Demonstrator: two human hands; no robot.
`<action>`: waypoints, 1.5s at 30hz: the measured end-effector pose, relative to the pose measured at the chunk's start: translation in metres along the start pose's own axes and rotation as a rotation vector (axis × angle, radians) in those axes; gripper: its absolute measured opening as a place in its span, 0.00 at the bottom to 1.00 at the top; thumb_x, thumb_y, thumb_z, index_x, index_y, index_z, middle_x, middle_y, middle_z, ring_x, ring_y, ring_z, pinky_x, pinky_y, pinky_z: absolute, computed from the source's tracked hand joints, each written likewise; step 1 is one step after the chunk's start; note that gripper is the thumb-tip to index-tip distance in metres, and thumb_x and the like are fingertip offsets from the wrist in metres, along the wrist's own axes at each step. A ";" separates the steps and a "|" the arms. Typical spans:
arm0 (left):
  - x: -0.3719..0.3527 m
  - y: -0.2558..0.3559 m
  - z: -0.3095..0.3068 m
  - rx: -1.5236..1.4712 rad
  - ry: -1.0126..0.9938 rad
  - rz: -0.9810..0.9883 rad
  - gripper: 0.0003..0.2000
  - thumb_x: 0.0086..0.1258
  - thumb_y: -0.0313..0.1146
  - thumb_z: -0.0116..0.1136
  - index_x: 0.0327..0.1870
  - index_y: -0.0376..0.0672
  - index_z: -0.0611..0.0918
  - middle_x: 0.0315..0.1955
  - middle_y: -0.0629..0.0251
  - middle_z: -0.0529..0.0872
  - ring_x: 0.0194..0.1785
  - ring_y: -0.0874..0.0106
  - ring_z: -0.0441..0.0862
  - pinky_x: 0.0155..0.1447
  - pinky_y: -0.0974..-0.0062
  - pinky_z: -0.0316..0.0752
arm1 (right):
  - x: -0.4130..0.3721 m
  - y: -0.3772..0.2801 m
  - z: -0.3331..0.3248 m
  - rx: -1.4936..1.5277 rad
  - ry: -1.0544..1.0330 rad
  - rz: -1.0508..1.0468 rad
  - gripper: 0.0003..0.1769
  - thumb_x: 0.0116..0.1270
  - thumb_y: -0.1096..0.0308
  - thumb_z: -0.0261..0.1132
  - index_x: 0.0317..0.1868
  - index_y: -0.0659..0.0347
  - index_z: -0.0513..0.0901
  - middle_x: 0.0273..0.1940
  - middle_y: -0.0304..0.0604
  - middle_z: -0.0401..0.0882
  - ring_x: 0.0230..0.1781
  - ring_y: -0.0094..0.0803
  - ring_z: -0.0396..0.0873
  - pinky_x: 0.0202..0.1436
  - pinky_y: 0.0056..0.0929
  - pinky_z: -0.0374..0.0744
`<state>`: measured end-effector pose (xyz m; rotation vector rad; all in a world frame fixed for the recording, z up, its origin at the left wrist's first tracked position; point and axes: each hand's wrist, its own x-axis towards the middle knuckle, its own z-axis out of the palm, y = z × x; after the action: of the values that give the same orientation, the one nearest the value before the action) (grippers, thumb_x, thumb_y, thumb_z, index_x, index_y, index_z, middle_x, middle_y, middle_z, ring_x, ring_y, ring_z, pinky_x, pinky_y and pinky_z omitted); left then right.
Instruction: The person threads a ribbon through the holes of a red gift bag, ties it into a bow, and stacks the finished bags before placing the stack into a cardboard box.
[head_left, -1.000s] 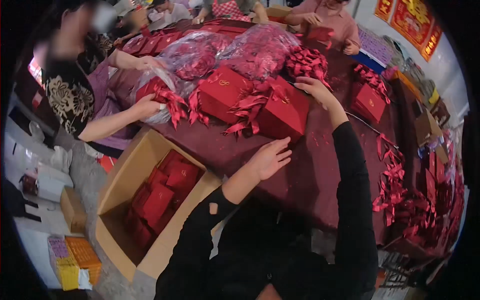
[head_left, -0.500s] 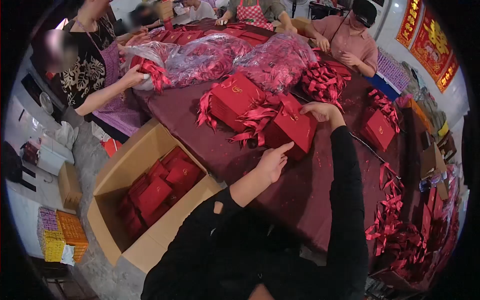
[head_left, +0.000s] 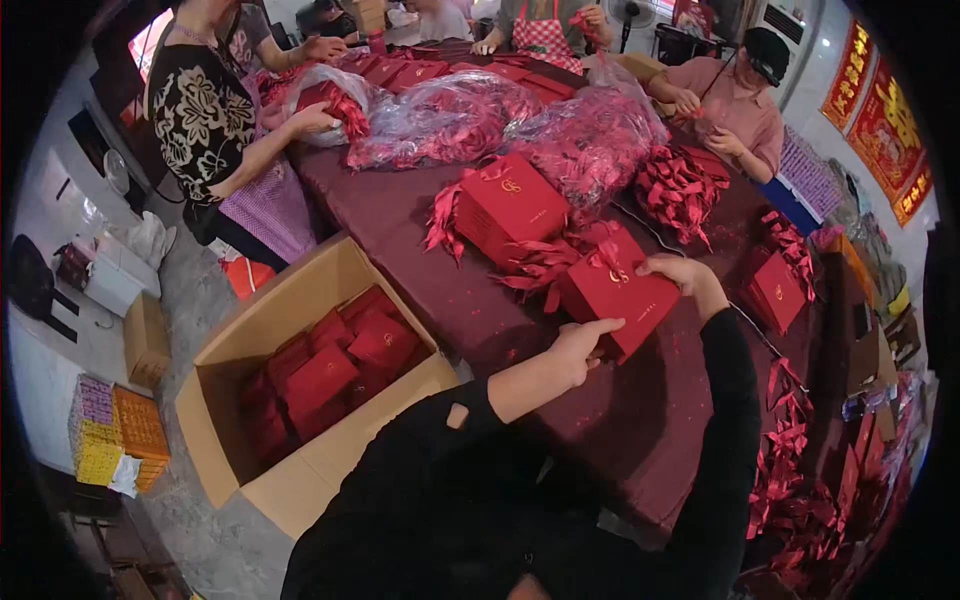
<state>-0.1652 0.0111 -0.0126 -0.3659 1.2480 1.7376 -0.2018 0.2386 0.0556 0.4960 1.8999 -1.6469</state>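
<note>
Busy workshop, long bench (head_left: pixel 440 290) under a dark maroon cloth. The person's left hand (head_left: pixel 585 345) is grasping the near edge of a stack of flat red paper bags with gold logos (head_left: pixel 615 295), and the right hand (head_left: pixel 685 275) clamps the far edge. The stack sits tilted mid-bench, right of the open brown cardboard box (head_left: pixel 250 340) on the floor. Looks like the pick-up step. Moving it calls for squeezing both ends so nothing fans out.

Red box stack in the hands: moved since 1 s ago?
Yes. The red box stack has come toward the person, away from the other stack on the table; left hand and right hand grip it.
</note>
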 end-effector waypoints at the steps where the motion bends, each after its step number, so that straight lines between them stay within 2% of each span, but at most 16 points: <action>1: -0.012 -0.001 0.002 0.028 0.013 -0.014 0.20 0.51 0.42 0.69 0.42 0.48 0.77 0.37 0.71 0.77 0.39 0.75 0.71 0.45 0.74 0.62 | -0.009 0.005 0.004 -0.006 -0.003 0.001 0.20 0.57 0.62 0.63 0.47 0.65 0.78 0.45 0.42 0.80 0.41 0.29 0.79 0.47 0.27 0.77; 5: -0.042 -0.012 0.004 0.091 -0.124 -0.037 0.17 0.51 0.41 0.69 0.40 0.48 0.78 0.31 0.75 0.77 0.33 0.79 0.71 0.38 0.78 0.63 | -0.050 0.035 0.023 0.207 0.026 -0.108 0.22 0.56 0.64 0.64 0.49 0.68 0.75 0.44 0.47 0.80 0.42 0.33 0.80 0.47 0.32 0.78; 8: -0.063 -0.033 -0.001 0.159 -0.305 -0.073 0.23 0.51 0.43 0.68 0.45 0.43 0.77 0.37 0.69 0.77 0.36 0.77 0.73 0.38 0.75 0.68 | -0.085 0.065 0.038 0.296 0.054 -0.120 0.24 0.54 0.67 0.65 0.51 0.70 0.73 0.45 0.48 0.79 0.42 0.35 0.80 0.46 0.34 0.79; 10: -0.090 -0.047 -0.001 0.171 -0.359 0.070 0.33 0.51 0.43 0.68 0.57 0.40 0.68 0.49 0.62 0.74 0.53 0.71 0.71 0.55 0.70 0.68 | -0.109 0.087 0.048 0.349 0.134 -0.138 0.27 0.52 0.70 0.66 0.53 0.70 0.71 0.46 0.48 0.78 0.44 0.36 0.79 0.49 0.33 0.77; 11: -0.106 -0.049 -0.004 0.217 -0.415 0.208 0.42 0.50 0.41 0.69 0.64 0.38 0.57 0.57 0.57 0.69 0.62 0.66 0.65 0.66 0.68 0.59 | -0.123 0.097 0.058 0.356 0.188 -0.231 0.29 0.50 0.71 0.67 0.54 0.70 0.71 0.46 0.48 0.78 0.44 0.36 0.78 0.51 0.33 0.76; 13: -0.109 -0.073 -0.012 0.330 -0.216 0.325 0.43 0.51 0.39 0.69 0.65 0.37 0.54 0.60 0.54 0.65 0.63 0.66 0.63 0.66 0.69 0.58 | -0.158 0.081 0.097 0.410 0.280 -0.372 0.33 0.47 0.76 0.67 0.56 0.70 0.69 0.46 0.46 0.78 0.46 0.35 0.77 0.54 0.32 0.73; 15: -0.136 -0.051 -0.017 0.236 -0.290 0.442 0.41 0.53 0.35 0.68 0.64 0.38 0.53 0.60 0.54 0.64 0.63 0.66 0.63 0.66 0.69 0.58 | -0.176 0.064 0.122 0.429 0.329 -0.468 0.33 0.47 0.76 0.67 0.57 0.69 0.68 0.46 0.44 0.78 0.46 0.33 0.77 0.54 0.32 0.74; 17: -0.145 -0.035 -0.025 0.202 -0.371 0.822 0.42 0.55 0.26 0.66 0.66 0.40 0.48 0.60 0.58 0.61 0.64 0.69 0.59 0.66 0.68 0.58 | -0.176 0.052 0.138 0.453 0.379 -0.569 0.33 0.47 0.76 0.67 0.57 0.67 0.68 0.46 0.43 0.78 0.46 0.32 0.77 0.53 0.31 0.74; 20: -0.158 0.002 -0.037 0.052 -0.408 0.806 0.39 0.55 0.25 0.65 0.65 0.41 0.52 0.57 0.60 0.66 0.61 0.70 0.64 0.64 0.69 0.61 | -0.157 0.026 0.146 0.354 0.208 -0.802 0.30 0.51 0.76 0.65 0.57 0.64 0.69 0.47 0.42 0.78 0.46 0.28 0.77 0.52 0.27 0.75; 24: -0.162 0.035 -0.073 -0.003 -0.344 0.839 0.30 0.55 0.22 0.65 0.58 0.40 0.65 0.50 0.64 0.74 0.55 0.74 0.71 0.59 0.72 0.68 | -0.136 -0.017 0.185 0.406 0.198 -0.783 0.28 0.52 0.76 0.66 0.56 0.65 0.69 0.48 0.42 0.77 0.47 0.28 0.77 0.53 0.28 0.74; 30: -0.167 0.072 -0.119 -0.123 -0.313 0.997 0.30 0.55 0.18 0.60 0.60 0.41 0.65 0.50 0.62 0.77 0.52 0.69 0.77 0.55 0.69 0.73 | -0.081 -0.049 0.216 0.449 0.050 -0.761 0.33 0.53 0.73 0.68 0.59 0.65 0.66 0.51 0.43 0.74 0.49 0.28 0.75 0.55 0.29 0.73; 34: -0.157 0.101 -0.155 -0.169 -0.229 1.007 0.25 0.56 0.18 0.58 0.57 0.40 0.69 0.47 0.62 0.78 0.50 0.70 0.78 0.54 0.70 0.74 | -0.050 -0.054 0.211 0.294 0.029 -0.956 0.27 0.65 0.64 0.60 0.61 0.65 0.62 0.51 0.44 0.74 0.49 0.28 0.74 0.56 0.28 0.70; 36: -0.155 0.123 -0.167 -0.191 -0.117 1.028 0.20 0.58 0.21 0.57 0.53 0.40 0.72 0.45 0.63 0.79 0.48 0.70 0.78 0.54 0.72 0.73 | -0.059 -0.054 0.204 0.384 -0.010 -0.868 0.23 0.67 0.64 0.56 0.59 0.65 0.64 0.50 0.43 0.74 0.48 0.27 0.74 0.55 0.27 0.70; 38: -0.146 0.148 -0.186 -0.189 -0.031 1.086 0.20 0.59 0.25 0.58 0.53 0.38 0.71 0.48 0.60 0.78 0.51 0.68 0.77 0.55 0.70 0.73 | -0.057 -0.036 0.190 0.350 -0.060 -0.810 0.13 0.71 0.67 0.50 0.53 0.62 0.70 0.48 0.43 0.76 0.46 0.26 0.75 0.51 0.26 0.71; 41: -0.119 0.197 -0.222 -0.230 -0.004 1.119 0.20 0.60 0.28 0.58 0.54 0.39 0.72 0.48 0.63 0.78 0.51 0.68 0.77 0.55 0.69 0.73 | -0.055 0.014 0.178 0.128 -0.038 -0.689 0.11 0.69 0.69 0.53 0.50 0.62 0.72 0.46 0.42 0.77 0.46 0.25 0.75 0.52 0.25 0.71; 45: -0.092 0.256 -0.260 -0.277 -0.019 1.009 0.22 0.60 0.33 0.60 0.55 0.41 0.71 0.51 0.61 0.77 0.54 0.64 0.75 0.58 0.64 0.71 | -0.065 0.080 0.210 0.055 0.271 -0.607 0.12 0.64 0.73 0.60 0.48 0.62 0.73 0.45 0.40 0.77 0.46 0.25 0.75 0.49 0.27 0.74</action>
<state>-0.3937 -0.2716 0.0851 0.1844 1.2632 2.7653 -0.0650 0.0519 0.0187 0.1685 2.3701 -2.0962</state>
